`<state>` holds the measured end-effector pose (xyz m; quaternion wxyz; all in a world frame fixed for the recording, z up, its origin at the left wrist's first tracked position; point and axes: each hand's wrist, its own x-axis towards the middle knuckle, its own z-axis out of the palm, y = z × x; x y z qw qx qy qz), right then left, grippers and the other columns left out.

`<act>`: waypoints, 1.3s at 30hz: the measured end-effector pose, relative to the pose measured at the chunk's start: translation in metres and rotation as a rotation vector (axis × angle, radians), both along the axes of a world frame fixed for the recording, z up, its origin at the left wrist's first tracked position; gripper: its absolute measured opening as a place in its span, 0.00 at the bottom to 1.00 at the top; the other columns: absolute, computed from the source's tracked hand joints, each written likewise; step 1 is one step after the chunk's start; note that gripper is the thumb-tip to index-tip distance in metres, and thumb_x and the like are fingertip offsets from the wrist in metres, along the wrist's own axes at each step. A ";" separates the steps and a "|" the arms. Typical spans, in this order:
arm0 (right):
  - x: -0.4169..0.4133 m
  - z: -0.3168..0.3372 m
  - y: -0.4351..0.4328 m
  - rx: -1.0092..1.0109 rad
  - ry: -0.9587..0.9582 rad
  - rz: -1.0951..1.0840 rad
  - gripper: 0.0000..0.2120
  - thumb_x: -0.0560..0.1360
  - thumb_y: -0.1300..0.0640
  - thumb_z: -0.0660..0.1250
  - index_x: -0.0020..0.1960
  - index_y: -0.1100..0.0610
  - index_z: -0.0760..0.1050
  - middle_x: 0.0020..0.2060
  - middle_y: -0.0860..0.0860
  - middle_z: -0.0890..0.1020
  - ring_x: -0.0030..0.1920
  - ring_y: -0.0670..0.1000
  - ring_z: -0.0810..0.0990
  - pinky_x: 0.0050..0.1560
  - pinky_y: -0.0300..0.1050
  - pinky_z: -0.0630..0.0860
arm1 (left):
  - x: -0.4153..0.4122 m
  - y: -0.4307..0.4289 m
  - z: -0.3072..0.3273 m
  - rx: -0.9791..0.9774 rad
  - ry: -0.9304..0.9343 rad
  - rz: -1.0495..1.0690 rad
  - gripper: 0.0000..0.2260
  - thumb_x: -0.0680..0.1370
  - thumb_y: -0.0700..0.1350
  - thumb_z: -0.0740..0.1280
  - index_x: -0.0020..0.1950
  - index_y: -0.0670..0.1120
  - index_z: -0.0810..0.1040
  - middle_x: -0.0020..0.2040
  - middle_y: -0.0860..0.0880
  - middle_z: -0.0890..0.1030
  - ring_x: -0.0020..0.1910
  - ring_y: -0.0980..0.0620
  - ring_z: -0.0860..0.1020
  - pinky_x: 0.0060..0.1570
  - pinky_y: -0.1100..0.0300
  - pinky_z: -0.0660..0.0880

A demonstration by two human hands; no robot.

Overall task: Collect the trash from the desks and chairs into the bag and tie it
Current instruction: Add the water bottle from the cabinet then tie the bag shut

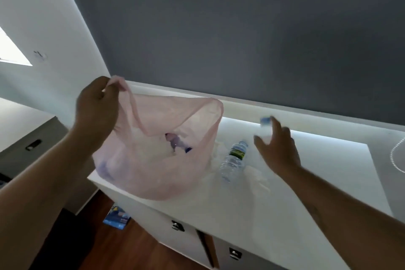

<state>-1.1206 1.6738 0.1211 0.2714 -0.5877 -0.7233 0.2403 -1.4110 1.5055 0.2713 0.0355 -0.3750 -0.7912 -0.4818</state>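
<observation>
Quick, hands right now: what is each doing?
Left hand: pinches the pink bag by its rim.
Right hand: grips a blurred blue-capped bottle.

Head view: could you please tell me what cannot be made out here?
All in the head view.
Motion-blurred: the bottle at the right hand; grip unclear.
Veiled by pink film: what the bag holds.
Too small: print on the floor packet.
Cut off by the right edge: the cord.

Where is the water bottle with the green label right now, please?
In the head view the green-label bottle lies on its side on the white desk, just right of the pink bag and left of the right hand.
</observation>
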 end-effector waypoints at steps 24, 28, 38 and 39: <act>-0.057 -0.006 -0.040 0.351 0.024 -0.172 0.24 0.78 0.48 0.62 0.71 0.55 0.67 0.70 0.58 0.69 0.68 0.61 0.67 0.65 0.59 0.68 | -0.035 -0.021 -0.002 -0.105 -0.157 0.104 0.26 0.77 0.65 0.61 0.33 0.45 0.78 0.31 0.47 0.77 0.31 0.45 0.75 0.45 0.52 0.75; -0.049 -0.052 -0.054 -0.188 -0.365 0.018 0.39 0.72 0.29 0.57 0.77 0.40 0.48 0.78 0.55 0.52 0.75 0.64 0.54 0.71 0.61 0.58 | -0.036 -0.011 -0.018 -0.138 -0.144 0.064 0.23 0.77 0.62 0.63 0.34 0.44 0.78 0.29 0.46 0.76 0.30 0.44 0.74 0.42 0.54 0.72; -0.027 -0.047 -0.019 -0.324 -0.320 0.007 0.56 0.66 0.44 0.73 0.77 0.41 0.33 0.63 0.62 0.70 0.60 0.64 0.73 0.62 0.52 0.71 | -0.033 -0.003 -0.020 -0.176 -0.136 0.108 0.28 0.77 0.62 0.61 0.39 0.36 0.77 0.32 0.41 0.75 0.32 0.42 0.73 0.38 0.53 0.70; -0.024 -0.038 -0.016 -0.260 -0.272 0.000 0.55 0.67 0.45 0.73 0.77 0.41 0.35 0.63 0.61 0.70 0.60 0.64 0.73 0.61 0.53 0.71 | -0.033 -0.003 -0.018 -0.179 -0.128 0.118 0.29 0.77 0.62 0.60 0.39 0.34 0.74 0.32 0.40 0.72 0.32 0.42 0.72 0.37 0.53 0.68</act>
